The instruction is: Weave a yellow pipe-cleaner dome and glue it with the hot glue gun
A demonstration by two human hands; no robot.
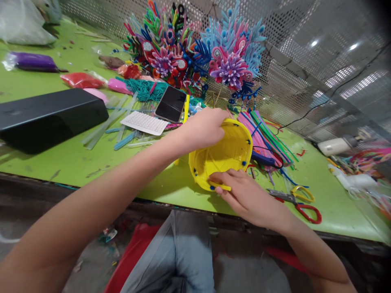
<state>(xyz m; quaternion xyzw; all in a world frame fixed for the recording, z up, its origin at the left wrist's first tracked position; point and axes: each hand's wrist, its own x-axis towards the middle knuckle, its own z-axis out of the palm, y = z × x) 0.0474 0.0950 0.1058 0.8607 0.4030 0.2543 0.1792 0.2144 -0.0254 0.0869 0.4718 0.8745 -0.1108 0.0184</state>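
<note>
A yellow basket-like bowl (pixel 233 140), its wall ridged as if wound from strands, lies tipped with its opening towards me. Small dark blue tufts dot its rim. My left hand (pixel 210 127) is closed over the upper left rim, its fingertips hidden behind the wall. At the lower rim my right hand (pixel 241 193) pinches a short yellow strip (pixel 224 186), with some fingers reaching just inside the bowl. To the right of that hand lie scissors (pixel 295 199) with one yellow and one red handle loop.
Pipe-cleaner flower arrangements (pixel 230 67) stand at the back against a perforated metal screen. A phone (pixel 171 103), a white bead sheet (pixel 144 123), a dark box (pixel 51 116) and pipe-cleaner bundles (pixel 259 134) surround the bowl. A glue gun (pixel 351 179) lies far right. The green table's front edge is close.
</note>
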